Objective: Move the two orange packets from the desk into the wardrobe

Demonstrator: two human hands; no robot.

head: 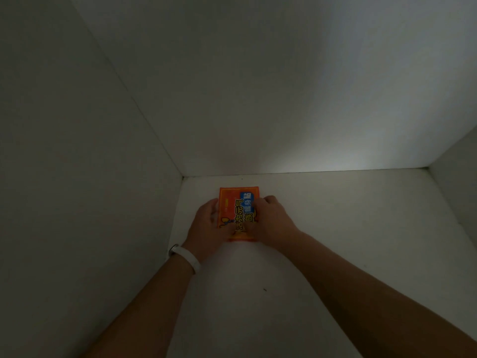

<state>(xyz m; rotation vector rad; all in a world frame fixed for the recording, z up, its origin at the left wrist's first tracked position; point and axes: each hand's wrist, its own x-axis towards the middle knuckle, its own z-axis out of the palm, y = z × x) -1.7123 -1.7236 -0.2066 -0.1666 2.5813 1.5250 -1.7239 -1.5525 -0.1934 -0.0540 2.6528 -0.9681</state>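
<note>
An orange packet (236, 202) with yellow lettering and a blue label lies flat on the white wardrobe shelf (335, 228), close to the back left corner. Only one orange face shows; I cannot tell whether a second packet lies under it. My left hand (206, 226) holds the packet's left edge, fingers on top of it. My right hand (271, 220) holds the right edge, fingers curled onto the printed face. Both forearms reach in from the bottom of the view. A white band sits on my left wrist.
The dim white wardrobe compartment surrounds my arms: left side wall (77, 177), back wall (258, 99) and right side wall (459, 177). The shelf stretches to the right of the packet. A small dark speck (264, 289) lies on the shelf between my forearms.
</note>
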